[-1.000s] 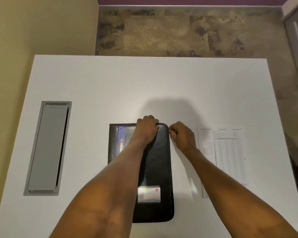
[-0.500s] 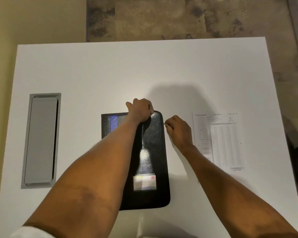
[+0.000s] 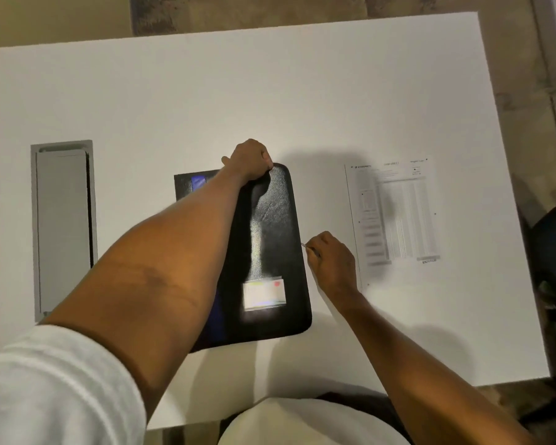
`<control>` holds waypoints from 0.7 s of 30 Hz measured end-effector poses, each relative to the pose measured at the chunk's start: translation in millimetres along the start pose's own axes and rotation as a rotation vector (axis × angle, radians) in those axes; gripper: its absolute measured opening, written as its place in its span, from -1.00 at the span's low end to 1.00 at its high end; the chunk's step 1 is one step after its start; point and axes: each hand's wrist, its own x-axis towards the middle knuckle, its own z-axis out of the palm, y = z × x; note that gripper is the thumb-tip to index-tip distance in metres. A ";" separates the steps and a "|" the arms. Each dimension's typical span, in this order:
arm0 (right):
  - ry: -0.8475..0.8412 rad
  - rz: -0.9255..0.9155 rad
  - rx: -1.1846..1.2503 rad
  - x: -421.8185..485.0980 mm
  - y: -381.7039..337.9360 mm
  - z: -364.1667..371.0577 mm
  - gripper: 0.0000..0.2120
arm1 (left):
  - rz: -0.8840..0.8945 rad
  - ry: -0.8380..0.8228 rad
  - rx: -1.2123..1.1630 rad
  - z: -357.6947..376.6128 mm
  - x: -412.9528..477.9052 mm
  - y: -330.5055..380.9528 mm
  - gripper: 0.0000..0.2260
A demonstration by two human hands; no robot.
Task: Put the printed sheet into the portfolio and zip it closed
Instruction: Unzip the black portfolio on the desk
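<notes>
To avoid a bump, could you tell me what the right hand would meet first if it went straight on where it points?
Probably the portfolio: the right hand pinches the zip pull beside its right edge, fingers pointing leftward at it.

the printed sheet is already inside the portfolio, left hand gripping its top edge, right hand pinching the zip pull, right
No. The head view shows the printed sheet lying on the table to the right of the portfolio, not inside it. The rest holds: the left hand grips its top edge, the right hand pinches the zip pull at the right side.
</notes>
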 end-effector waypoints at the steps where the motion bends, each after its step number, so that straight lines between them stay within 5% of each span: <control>1: 0.003 0.000 -0.001 -9.2 1.6 3.0 -0.93 | 0.005 -0.002 -0.013 0.9 -0.6 -1.0 -0.83; 21: 0.224 0.123 0.189 -190.2 1.5 65.7 -0.94 | 0.090 0.058 0.024 13.7 3.0 -8.3 -0.84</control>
